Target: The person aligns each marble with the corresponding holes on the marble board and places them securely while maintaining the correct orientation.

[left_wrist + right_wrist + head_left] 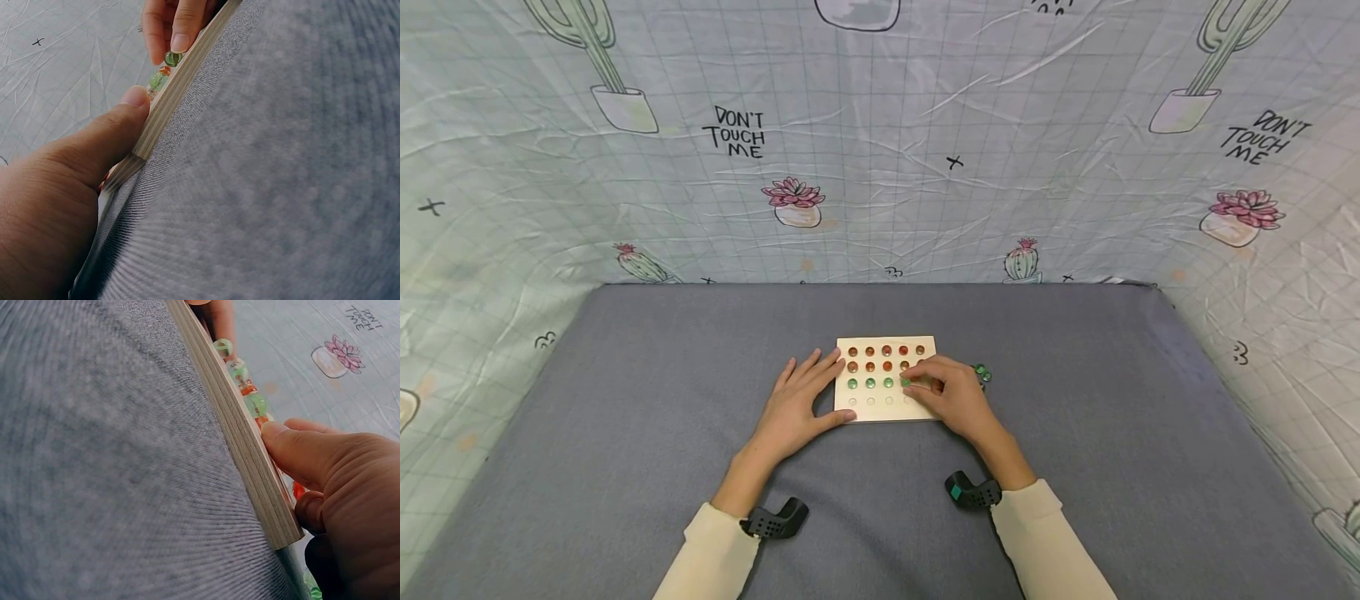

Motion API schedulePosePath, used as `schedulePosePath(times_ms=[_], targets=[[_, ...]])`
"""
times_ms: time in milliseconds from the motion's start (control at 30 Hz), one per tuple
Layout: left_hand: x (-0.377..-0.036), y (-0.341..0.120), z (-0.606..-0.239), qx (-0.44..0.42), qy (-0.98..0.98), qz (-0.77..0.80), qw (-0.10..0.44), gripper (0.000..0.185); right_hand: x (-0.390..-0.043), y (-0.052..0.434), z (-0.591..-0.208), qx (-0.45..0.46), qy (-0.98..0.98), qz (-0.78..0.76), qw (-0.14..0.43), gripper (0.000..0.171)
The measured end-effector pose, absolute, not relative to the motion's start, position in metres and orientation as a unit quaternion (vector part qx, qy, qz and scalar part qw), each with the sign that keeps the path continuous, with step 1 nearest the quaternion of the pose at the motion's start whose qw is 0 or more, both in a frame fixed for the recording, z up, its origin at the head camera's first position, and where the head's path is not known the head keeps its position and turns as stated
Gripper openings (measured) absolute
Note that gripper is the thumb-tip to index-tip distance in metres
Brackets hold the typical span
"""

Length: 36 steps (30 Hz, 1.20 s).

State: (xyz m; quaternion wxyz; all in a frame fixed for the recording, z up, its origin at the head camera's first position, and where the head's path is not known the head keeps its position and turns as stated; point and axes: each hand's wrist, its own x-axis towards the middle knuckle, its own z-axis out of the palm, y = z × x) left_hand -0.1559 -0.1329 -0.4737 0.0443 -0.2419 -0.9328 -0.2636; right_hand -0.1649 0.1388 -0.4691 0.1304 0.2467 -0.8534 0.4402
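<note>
Head view: wooden board (pixel 880 412) lies flat on grey cloth (pixel 880 508), between the hands. Two far rows bear red-orange marbles (pixel 887 351); third row holds seated green marbles (pixel 870 383). Left hand (pixel 797 404): fingers spread apart, thumb on the board's near left corner. Right hand (pixel 957 396): thumb and fingertips together, pinching a green marble (pixel 906 383) at the third row. Loose green beads (pixel 982 371) lie just beyond the right edge.

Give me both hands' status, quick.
Left hand: open, resting on the board.
Right hand: closed, pinching a green marble.
</note>
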Motion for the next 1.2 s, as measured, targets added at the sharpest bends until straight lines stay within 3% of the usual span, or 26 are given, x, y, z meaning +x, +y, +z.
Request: schedulePosePath(times_ms=[1033,1200], targets=[[-0.156,-0.132,-0.473,-0.247,-0.930,-0.269,0.049,0.082,-0.161,0.164,-0.458,0.184,-0.835,0.503,0.125,0.017],[-0.156,-0.132,-0.474,-0.247,-0.930,-0.270,0.047,0.081,-0.155,0.172,-0.441,0.179,-0.826,0.523,0.112,0.019]])
